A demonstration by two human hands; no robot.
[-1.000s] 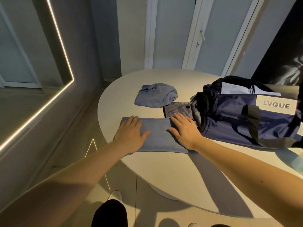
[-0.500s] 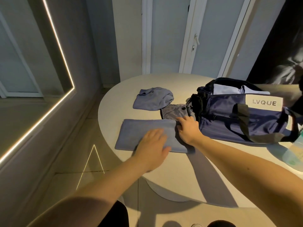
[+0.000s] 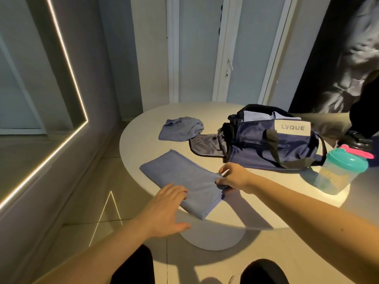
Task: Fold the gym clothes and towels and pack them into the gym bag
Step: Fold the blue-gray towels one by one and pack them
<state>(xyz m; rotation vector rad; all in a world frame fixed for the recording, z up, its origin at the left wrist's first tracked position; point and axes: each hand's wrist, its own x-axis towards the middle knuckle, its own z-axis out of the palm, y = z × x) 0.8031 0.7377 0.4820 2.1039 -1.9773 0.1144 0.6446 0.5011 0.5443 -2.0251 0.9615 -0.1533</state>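
Observation:
A folded blue towel (image 3: 184,179) lies at an angle on the round white table (image 3: 143,128), one corner over the near edge. My right hand (image 3: 232,177) pinches its right edge. My left hand (image 3: 166,210) hovers flat at the towel's near edge, fingers straight, fingertips touching the cloth. A crumpled blue garment (image 3: 180,129) sits further back. The navy gym bag (image 3: 274,146) marked LVQUE stands open on the right, pale folded cloth showing inside, its end flap (image 3: 205,147) lying open on the table.
A clear shaker bottle (image 3: 338,173) with a teal lid stands at the table's right edge, near the bag. A lit mirror frame runs along the left wall. White door frames stand behind the table. My legs show below.
The towel has swung round to lie diagonally and nearer the table's edge. My right hand went from resting flat to pinching its edge. My left hand slid back toward me.

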